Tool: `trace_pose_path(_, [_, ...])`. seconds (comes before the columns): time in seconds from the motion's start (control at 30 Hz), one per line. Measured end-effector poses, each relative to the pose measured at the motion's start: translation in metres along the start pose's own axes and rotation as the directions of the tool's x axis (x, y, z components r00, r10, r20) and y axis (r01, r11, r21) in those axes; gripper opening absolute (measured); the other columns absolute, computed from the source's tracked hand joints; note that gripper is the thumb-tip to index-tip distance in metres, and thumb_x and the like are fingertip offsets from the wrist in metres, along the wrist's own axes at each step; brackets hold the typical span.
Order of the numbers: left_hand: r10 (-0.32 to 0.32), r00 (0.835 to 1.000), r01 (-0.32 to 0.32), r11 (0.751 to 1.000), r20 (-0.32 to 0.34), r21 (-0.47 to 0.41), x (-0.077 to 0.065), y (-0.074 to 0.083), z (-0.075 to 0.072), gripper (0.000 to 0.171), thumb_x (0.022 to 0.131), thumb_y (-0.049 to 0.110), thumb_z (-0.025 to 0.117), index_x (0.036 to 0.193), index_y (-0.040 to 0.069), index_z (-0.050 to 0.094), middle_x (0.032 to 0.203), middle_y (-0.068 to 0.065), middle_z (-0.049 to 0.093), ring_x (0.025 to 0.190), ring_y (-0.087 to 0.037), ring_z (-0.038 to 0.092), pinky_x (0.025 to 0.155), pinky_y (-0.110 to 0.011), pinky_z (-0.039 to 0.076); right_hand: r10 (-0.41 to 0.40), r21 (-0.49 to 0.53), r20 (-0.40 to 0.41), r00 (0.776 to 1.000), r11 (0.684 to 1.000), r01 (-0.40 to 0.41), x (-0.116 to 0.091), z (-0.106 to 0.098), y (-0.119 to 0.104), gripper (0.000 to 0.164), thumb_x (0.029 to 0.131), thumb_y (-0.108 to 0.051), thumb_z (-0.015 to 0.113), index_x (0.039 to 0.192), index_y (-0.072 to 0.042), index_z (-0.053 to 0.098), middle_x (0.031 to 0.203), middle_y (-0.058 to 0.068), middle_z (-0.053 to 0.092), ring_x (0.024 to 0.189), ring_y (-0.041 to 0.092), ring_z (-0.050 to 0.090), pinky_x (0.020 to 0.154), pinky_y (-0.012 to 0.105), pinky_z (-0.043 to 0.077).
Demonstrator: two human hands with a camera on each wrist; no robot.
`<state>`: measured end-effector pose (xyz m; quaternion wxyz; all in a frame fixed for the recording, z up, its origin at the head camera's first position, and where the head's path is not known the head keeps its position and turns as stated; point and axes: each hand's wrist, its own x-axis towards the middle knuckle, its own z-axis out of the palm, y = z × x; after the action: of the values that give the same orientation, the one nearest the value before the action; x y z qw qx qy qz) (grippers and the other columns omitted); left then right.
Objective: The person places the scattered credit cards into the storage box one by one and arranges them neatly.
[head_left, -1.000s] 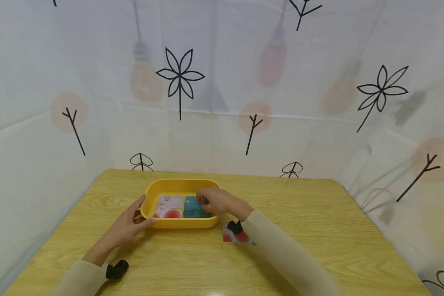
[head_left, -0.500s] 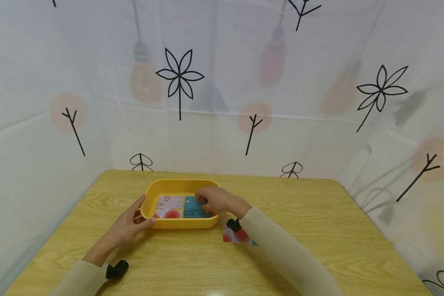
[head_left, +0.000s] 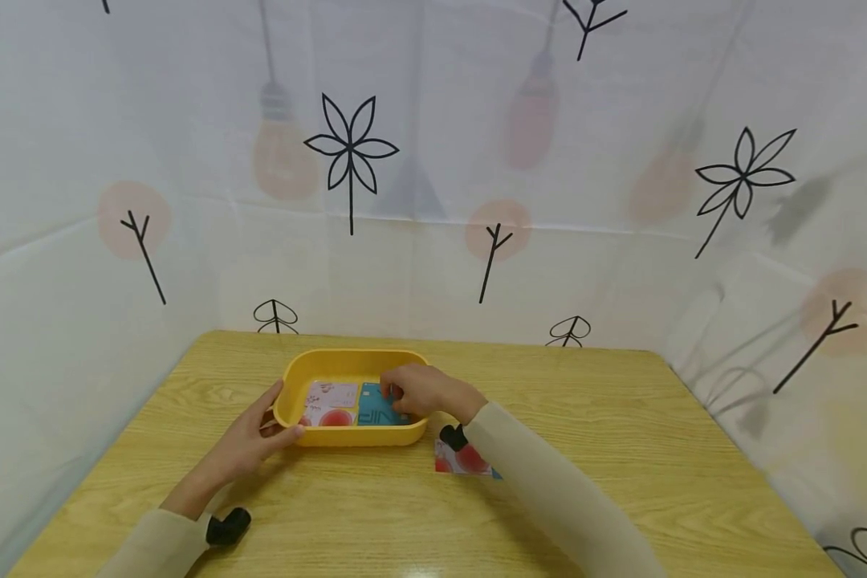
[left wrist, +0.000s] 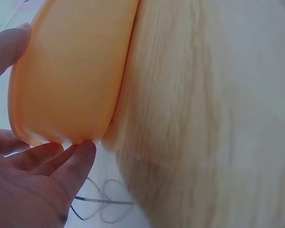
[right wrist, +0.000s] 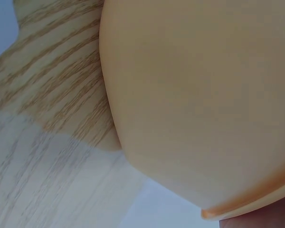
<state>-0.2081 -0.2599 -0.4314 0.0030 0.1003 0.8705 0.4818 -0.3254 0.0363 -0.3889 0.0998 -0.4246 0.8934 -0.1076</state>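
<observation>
A yellow plastic tray (head_left: 354, 437) with rounded corners sits on the wooden table. Its left end is gripped by my left hand (head_left: 249, 433), thumb on the front rim and fingers against the outer wall, as the left wrist view also shows. Inside lie a pink-and-white card (head_left: 332, 394) with red circles and a blue card (head_left: 376, 404) with large lettering, side by side. Over the tray's right end reaches my right hand (head_left: 422, 389), its curled fingers pinching the blue card near its right side. Those fingertips are partly hidden; the right wrist view shows mostly the tray's outer wall (right wrist: 190, 95).
Under my right forearm, another pink-and-red card (head_left: 466, 460) lies on the table (head_left: 332, 514), with a blue corner (head_left: 496, 474) showing beside it. A patterned white cloth (head_left: 433, 273) hangs behind the table and on both sides.
My right hand and forearm have shifted very slightly to the left. My left hand and the tray hold still.
</observation>
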Motion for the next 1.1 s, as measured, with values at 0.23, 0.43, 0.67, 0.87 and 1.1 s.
trace_pose_path(0.23, [-0.007, 1.0, 0.007, 1.0, -0.004, 0.016, -0.0004, -0.0001, -0.0003, 0.097, 0.089, 0.039, 0.067, 0.153, 0.002, 0.006, 0.152, -0.027, 0.021, 0.131, -0.041, 0.039, 0.1, -0.043, 0.041, 0.002, -0.007, 0.024, 1.0, 1.0, -0.002, 0.0028, 0.0017, 0.0008, 0.014, 0.091, -0.015, 0.065, 0.104, -0.019, 0.064, 0.085, -0.01, 0.057, 0.076, 0.009, 0.054, 0.07, 0.021, 0.048])
trace_pose_path(0.43, [-0.007, 1.0, 0.007, 1.0, -0.006, 0.013, -0.0006, 0.0005, -0.0005, 0.097, 0.089, 0.039, 0.068, 0.153, 0.001, 0.006, 0.152, -0.027, 0.022, 0.131, -0.04, 0.04, 0.1, -0.043, 0.041, 0.008, -0.013, 0.032, 0.999, 1.0, -0.008, 0.003, 0.0015, -0.0003, 0.013, 0.09, -0.018, 0.067, 0.102, -0.021, 0.064, 0.085, -0.011, 0.057, 0.076, 0.008, 0.054, 0.069, 0.022, 0.048])
trace_pose_path(0.67, [-0.001, 1.0, 0.001, 1.0, 0.002, 0.011, -0.0001, -0.0004, -0.0006, 0.097, 0.089, 0.039, 0.067, 0.153, 0.001, 0.006, 0.153, -0.027, 0.021, 0.132, -0.04, 0.039, 0.1, -0.043, 0.041, 0.006, -0.023, 0.039, 0.999, 1.0, -0.006, 0.0027, 0.0016, -0.0018, 0.011, 0.09, -0.018, 0.067, 0.101, -0.021, 0.065, 0.082, -0.012, 0.057, 0.073, 0.007, 0.054, 0.067, 0.023, 0.047])
trace_pose_path(0.87, [0.006, 1.0, -0.006, 1.0, 0.001, 0.013, 0.0004, -0.0004, -0.0009, 0.096, 0.089, 0.039, 0.067, 0.153, 0.001, 0.006, 0.152, -0.027, 0.021, 0.131, -0.041, 0.039, 0.1, -0.043, 0.042, 0.013, -0.029, 0.04, 0.999, 1.0, -0.012, 0.0027, 0.001, -0.0028, 0.011, 0.09, -0.019, 0.067, 0.1, -0.021, 0.065, 0.082, -0.012, 0.057, 0.073, 0.008, 0.054, 0.066, 0.023, 0.047])
trace_pose_path(1.1, [0.004, 1.0, -0.005, 1.0, 0.006, 0.023, -0.0004, 0.0014, -0.0014, 0.096, 0.089, 0.039, 0.067, 0.153, 0.0, 0.006, 0.152, -0.028, 0.021, 0.13, -0.041, 0.04, 0.1, -0.043, 0.042, -0.004, -0.044, 0.025, 1.0, 0.999, 0.005, 0.0027, 0.0015, -0.0018, 0.009, 0.09, -0.021, 0.067, 0.099, -0.02, 0.065, 0.085, -0.012, 0.057, 0.076, 0.008, 0.053, 0.067, 0.022, 0.046])
